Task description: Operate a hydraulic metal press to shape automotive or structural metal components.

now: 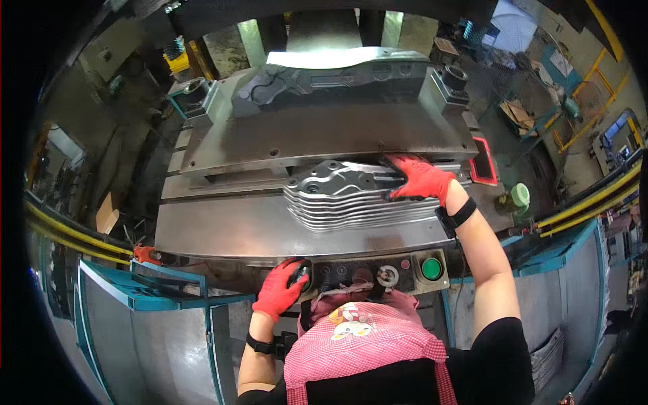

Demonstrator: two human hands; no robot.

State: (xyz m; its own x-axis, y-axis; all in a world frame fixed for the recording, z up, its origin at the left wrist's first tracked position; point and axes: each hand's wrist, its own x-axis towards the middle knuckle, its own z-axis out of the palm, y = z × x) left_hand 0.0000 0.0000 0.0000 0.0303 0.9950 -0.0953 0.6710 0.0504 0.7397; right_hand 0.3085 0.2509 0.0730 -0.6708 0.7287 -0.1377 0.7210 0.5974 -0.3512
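On the press bed lies a stack of stamped metal panels (337, 182), silvery, with ribs and holes. My right hand (422, 179), in a red glove with dark finger pads, lies across the stack's right part, thumb and fingers spread wide apart. My left hand (278, 289), also red-gloved, rests at the left end of the control panel (358, 273). Its fingers curve over a dark round part, mostly covered by the hand. At the panel's other end sits a green push button (432, 268). Behind the stack stands the steel die (317, 128), with a shaped metal sheet (344, 59) at its back.
Cylindrical guide posts (454, 77) stand at the die's back corners. A red-framed piece (483, 162) and a pale green cup-like container (520, 196) are right of the bed. Blue-framed bins (145, 324) and yellow rails (594, 200) flank me. Another red glove (145, 254) lies at left.
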